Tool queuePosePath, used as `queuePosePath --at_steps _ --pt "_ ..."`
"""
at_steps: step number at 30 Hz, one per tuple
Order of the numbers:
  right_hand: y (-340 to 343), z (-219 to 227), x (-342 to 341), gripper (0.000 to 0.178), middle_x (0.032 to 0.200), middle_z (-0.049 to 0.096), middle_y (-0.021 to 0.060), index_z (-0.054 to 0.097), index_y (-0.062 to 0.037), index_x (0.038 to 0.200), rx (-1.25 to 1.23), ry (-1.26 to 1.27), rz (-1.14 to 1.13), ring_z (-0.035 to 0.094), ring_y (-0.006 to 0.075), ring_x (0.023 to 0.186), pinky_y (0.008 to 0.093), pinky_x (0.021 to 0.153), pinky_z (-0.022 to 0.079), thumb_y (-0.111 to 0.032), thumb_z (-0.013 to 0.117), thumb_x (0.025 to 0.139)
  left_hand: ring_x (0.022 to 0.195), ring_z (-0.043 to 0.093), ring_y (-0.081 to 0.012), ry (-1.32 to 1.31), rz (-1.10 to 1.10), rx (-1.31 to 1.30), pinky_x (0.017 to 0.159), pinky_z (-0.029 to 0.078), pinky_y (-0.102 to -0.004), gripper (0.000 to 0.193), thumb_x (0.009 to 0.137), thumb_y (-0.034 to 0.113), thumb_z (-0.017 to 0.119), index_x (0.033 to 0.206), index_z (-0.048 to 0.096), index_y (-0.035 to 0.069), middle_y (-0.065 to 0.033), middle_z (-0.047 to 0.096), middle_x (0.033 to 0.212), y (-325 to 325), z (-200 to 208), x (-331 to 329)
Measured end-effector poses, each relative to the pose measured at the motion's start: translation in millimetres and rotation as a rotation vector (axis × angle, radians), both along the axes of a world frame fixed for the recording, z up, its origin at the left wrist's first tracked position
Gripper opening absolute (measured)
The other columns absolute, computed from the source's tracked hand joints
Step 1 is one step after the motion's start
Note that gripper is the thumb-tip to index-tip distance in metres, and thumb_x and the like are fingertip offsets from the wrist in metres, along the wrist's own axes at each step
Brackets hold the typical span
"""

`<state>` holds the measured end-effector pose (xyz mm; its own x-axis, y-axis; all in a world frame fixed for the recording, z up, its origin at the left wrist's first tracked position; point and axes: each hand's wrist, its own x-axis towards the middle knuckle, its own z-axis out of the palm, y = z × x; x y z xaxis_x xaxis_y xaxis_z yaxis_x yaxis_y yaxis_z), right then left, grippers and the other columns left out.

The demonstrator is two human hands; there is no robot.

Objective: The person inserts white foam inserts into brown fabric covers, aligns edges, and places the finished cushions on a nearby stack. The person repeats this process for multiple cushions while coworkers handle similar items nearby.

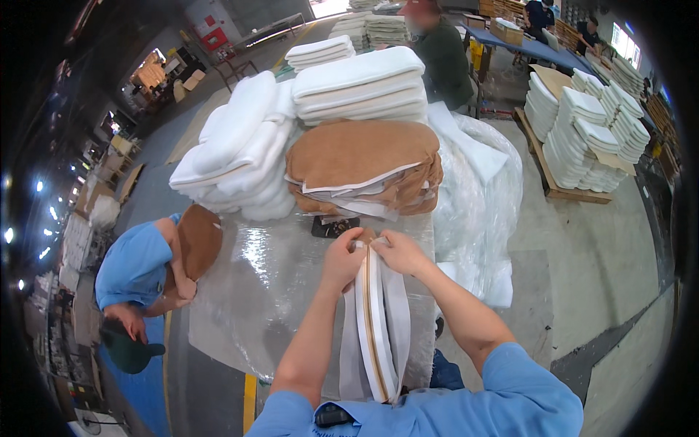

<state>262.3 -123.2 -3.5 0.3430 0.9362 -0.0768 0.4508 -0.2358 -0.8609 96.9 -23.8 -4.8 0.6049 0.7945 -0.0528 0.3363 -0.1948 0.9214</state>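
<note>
A long folded fabric piece (376, 328), white and pale grey with a narrow tan line down its middle, runs from my hands toward my body. Brown cloth shows at its far end. My left hand (344, 256) is closed on that end from the left. On the other side, my right hand (399, 253) pinches the same end, the two hands close together. Just beyond them lies a stack of brown cloth pieces (364, 149) with white edges. A small dark patterned item (335, 226) sits between the stack and my left hand.
Folded white padding (360, 80) is piled behind the brown stack, with more padding (233, 138) at its left. Clear plastic wrap (473, 204) bulges at the right. A co-worker (135, 269) at the table's left holds a brown piece (198, 244). A loaded pallet (575, 193) stands far right.
</note>
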Motion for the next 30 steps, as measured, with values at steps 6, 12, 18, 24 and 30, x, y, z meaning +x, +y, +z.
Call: queuePosePath --at_steps 6,12,18,24,30 --pt "11 -10 18 0.042 0.082 0.067 0.0191 0.068 0.0003 0.098 -0.060 0.191 0.063 0.064 0.0337 0.080 0.0436 0.077 0.050 -0.039 0.058 0.106 0.102 0.071 -0.0358 0.028 0.019 0.393 0.089 0.056 -0.0400 0.030 0.092 0.010 0.067 0.120 0.072 -0.001 -0.0193 0.074 0.112 0 10 24" --pt "13 -28 13 0.035 0.076 0.059 0.0117 0.064 -0.0006 0.097 0.114 0.314 -0.016 0.054 0.0219 0.074 0.0385 0.073 0.048 -0.033 0.056 0.109 0.094 0.069 -0.0359 -0.121 0.067 0.562 0.082 0.055 -0.0430 0.011 0.095 0.004 0.066 0.104 0.070 -0.001 -0.0179 0.071 0.102 -3 0 33" --pt "20 -41 11 0.037 0.076 0.053 0.0021 0.061 -0.0012 0.093 0.204 0.432 -0.110 0.049 0.0129 0.076 0.0328 0.070 0.045 -0.033 0.056 0.110 0.084 0.065 -0.0352 -0.160 0.128 0.530 0.073 0.051 -0.0434 0.003 0.096 0.001 0.065 0.097 0.068 0.000 -0.0160 0.067 0.092 -14 -11 41" --pt "13 -18 7 0.030 0.084 0.061 0.0184 0.060 -0.0012 0.101 0.242 0.022 0.109 0.057 0.0355 0.076 0.0406 0.072 0.049 -0.029 0.056 0.109 0.083 0.064 -0.0308 -0.303 0.206 0.423 0.075 0.052 -0.0382 0.006 0.094 -0.002 0.066 0.099 0.068 0.001 -0.0141 0.066 0.092 -20 -24 32" --pt "6 -30 15 0.036 0.088 0.064 0.0118 0.060 -0.0065 0.101 0.213 0.132 0.194 0.065 0.0324 0.082 0.0424 0.070 0.050 -0.039 0.048 0.111 0.086 0.066 -0.0299 -0.298 0.213 0.414 0.078 0.052 -0.0375 0.008 0.093 -0.003 0.066 0.099 0.069 0.001 -0.0139 0.067 0.094 -18 -26 30"
